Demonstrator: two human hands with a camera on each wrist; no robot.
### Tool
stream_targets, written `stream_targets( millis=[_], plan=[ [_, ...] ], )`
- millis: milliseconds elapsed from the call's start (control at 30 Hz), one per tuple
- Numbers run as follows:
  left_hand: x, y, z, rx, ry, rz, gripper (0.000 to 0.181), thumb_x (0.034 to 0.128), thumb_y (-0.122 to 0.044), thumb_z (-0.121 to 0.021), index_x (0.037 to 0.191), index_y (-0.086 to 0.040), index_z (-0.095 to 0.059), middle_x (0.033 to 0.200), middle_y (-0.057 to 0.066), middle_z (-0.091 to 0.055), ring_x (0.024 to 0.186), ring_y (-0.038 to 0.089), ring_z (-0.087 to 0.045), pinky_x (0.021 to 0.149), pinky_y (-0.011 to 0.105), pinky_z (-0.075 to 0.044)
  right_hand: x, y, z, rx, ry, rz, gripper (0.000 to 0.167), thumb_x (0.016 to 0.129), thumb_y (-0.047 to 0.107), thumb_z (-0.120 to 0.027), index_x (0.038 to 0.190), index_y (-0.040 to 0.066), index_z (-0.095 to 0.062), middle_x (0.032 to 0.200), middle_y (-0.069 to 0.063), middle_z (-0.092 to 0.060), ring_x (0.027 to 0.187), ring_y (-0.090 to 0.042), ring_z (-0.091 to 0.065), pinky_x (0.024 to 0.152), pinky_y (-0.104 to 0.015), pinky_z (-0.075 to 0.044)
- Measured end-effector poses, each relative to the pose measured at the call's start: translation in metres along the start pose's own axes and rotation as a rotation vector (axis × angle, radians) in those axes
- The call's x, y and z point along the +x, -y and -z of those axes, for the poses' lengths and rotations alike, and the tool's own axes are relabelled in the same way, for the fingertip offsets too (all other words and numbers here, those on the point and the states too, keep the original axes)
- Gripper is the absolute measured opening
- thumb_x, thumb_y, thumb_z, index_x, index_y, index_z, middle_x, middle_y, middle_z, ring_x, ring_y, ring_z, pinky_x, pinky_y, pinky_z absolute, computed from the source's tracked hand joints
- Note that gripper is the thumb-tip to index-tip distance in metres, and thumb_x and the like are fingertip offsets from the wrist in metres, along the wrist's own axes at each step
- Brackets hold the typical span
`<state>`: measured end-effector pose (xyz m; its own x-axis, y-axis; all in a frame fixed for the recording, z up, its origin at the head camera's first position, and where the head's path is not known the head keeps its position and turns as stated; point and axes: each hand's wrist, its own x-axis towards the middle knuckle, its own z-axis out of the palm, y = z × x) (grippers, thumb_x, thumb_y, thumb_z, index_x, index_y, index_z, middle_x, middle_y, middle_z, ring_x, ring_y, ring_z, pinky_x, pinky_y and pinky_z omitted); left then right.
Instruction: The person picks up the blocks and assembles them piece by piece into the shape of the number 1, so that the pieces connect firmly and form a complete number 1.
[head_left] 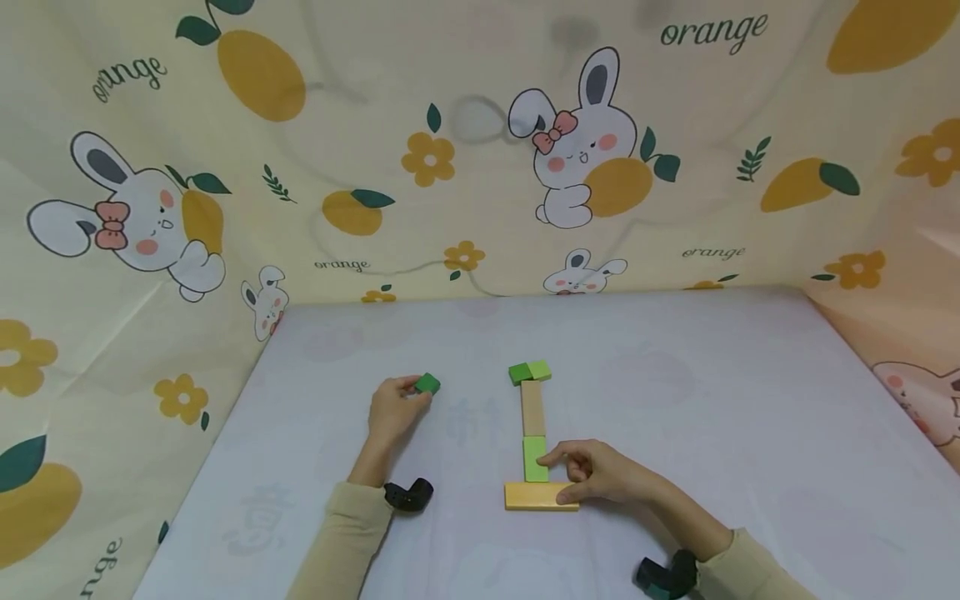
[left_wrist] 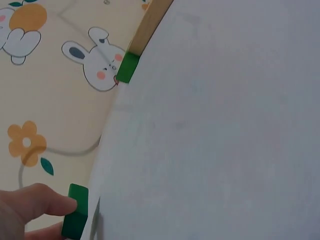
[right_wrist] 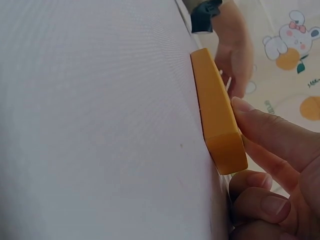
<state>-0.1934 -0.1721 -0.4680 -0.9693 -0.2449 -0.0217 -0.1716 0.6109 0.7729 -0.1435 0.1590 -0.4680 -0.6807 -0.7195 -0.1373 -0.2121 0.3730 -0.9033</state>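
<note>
My left hand (head_left: 393,410) pinches a small dark green block (head_left: 428,383) between thumb and fingers, left of a row of blocks. The left wrist view shows this green block (left_wrist: 76,212) at the thumb tip. My right hand (head_left: 603,472) holds the right end of a long yellow block (head_left: 528,497) lying crosswise, thumb on it. Its index finger reaches to a light green block (head_left: 534,450). Above that one in the row comes a plain wooden block (head_left: 532,408). At the far end, a dark green block (head_left: 520,374) and a lime green block (head_left: 539,369) sit side by side, slightly tilted.
A white cloth covers the table (head_left: 675,383). Behind and along the sides hangs a printed curtain (head_left: 465,100) with rabbits and oranges. Black devices (head_left: 409,496) are worn at both wrists.
</note>
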Motion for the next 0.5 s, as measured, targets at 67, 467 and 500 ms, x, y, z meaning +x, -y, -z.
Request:
stream_targets(
  millis=[67,467,500],
  plan=[
    [-0.001,-0.003,-0.002,0.0,0.011,-0.009,0.039,0.0777,-0.017,-0.068,0.114,-0.004,-0.07,0.107,0.019,-0.067,0.098,0.029,-0.062,0.072,0.026,-0.041,0.0,0.0,0.0,0.0,0.001,0.007,0.045,0.079,0.015,-0.077,0.119,-0.003,-0.062,0.064,0.007,-0.037,0.061,0.003,-0.035,0.057,-0.017,-0.033],
    [0.002,-0.017,-0.017,0.019,0.079,-0.133,0.039,0.0769,-0.014,-0.067,0.115,-0.004,-0.07,0.107,0.018,-0.068,0.099,0.028,-0.061,0.08,0.033,-0.047,-0.001,0.001,0.0,0.02,0.004,0.026,0.044,0.08,0.011,-0.075,0.119,-0.005,-0.061,0.062,0.0,-0.036,0.06,0.002,-0.034,0.056,-0.017,-0.032],
    [0.002,-0.017,-0.018,0.014,0.086,-0.141,0.039,0.0769,-0.014,-0.067,0.115,-0.004,-0.07,0.107,0.018,-0.067,0.098,0.028,-0.061,0.078,0.032,-0.046,-0.001,0.001,0.0,0.023,0.003,0.027,0.044,0.08,0.011,-0.075,0.119,-0.006,-0.061,0.062,-0.001,-0.035,0.06,0.002,-0.034,0.056,-0.017,-0.032]
  ],
)
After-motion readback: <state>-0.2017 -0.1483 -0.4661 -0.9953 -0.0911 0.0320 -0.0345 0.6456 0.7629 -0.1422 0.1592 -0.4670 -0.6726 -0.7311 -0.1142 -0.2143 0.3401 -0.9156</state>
